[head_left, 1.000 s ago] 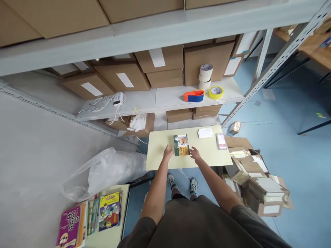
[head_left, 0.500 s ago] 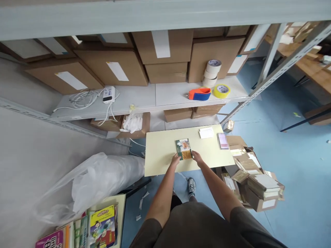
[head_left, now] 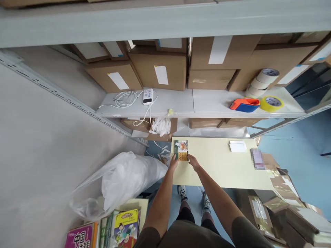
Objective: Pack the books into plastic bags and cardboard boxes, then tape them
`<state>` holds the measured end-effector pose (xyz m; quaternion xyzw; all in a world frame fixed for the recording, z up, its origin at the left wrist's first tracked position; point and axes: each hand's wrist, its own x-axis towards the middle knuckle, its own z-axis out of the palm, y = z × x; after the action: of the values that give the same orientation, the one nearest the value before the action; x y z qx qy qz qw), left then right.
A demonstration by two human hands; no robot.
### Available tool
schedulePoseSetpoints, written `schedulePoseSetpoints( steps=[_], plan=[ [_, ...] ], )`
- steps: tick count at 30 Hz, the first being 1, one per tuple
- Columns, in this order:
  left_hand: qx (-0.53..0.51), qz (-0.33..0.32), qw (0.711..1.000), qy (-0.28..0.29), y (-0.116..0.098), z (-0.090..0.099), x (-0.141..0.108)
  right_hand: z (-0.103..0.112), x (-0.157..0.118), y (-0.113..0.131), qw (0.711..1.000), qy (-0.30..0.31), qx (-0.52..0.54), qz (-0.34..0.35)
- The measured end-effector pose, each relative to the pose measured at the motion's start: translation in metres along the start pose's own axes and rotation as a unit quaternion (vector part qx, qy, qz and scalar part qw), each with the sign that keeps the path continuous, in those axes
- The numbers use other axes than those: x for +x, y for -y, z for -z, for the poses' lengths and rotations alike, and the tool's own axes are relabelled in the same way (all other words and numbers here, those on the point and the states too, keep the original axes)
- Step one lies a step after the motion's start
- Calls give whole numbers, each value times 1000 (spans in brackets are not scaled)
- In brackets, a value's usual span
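Note:
A small green and orange book (head_left: 181,148) with a picture on its cover is between my hands, over the left end of the pale yellow table (head_left: 212,168). My left hand (head_left: 174,162) grips its lower left edge. On the opposite side, my right hand (head_left: 192,160) has its fingers closed on the lower right edge. The cover faces up towards me. A white paper slip (head_left: 238,146) lies farther right on the tabletop, and a blurred-out purple rectangular item (head_left: 258,159) is at the table's right end.
Behind the table, a shelf (head_left: 173,103) bears cartons, a cable, an orange-blue tape dispenser (head_left: 244,105), yellow tape (head_left: 271,103) and stacked white rolls (head_left: 262,82). Left stands a plastic bag (head_left: 129,175), with books (head_left: 125,227) below it. Cardboard parcels (head_left: 297,220) are piled on the right.
My view has shifted left, so the shelf and table appear farther right. Both hands have carried the book towards the table's left end. A second shoe now shows.

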<state>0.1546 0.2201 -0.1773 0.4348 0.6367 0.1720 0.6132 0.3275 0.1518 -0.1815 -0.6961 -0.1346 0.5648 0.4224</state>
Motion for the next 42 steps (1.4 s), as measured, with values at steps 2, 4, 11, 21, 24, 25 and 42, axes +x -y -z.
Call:
schedulePoseSetpoints(
  steps=[2,4,11,21,24,25,42],
  plan=[
    [23,-16,1000,0,2,15,5,-15,3,0,1000,1,-12,21],
    [48,-39,998,2,0,21,3,-18,0,0,998,-10,-32,57],
    [54,-165,985,16,-30,13,-29,23,-39,31,973,-103,-54,197],
    [-2,-308,943,123,-132,-50,-56,139,-114,96,916,-201,-43,343],
    [15,-340,928,149,-172,-85,-76,175,-126,109,903,-233,-53,358],
    [23,-351,924,154,-184,-97,-82,186,-128,115,899,-242,-56,361],
    [89,-426,882,182,-315,-243,-122,320,-63,320,820,-175,-249,484]
  ],
)
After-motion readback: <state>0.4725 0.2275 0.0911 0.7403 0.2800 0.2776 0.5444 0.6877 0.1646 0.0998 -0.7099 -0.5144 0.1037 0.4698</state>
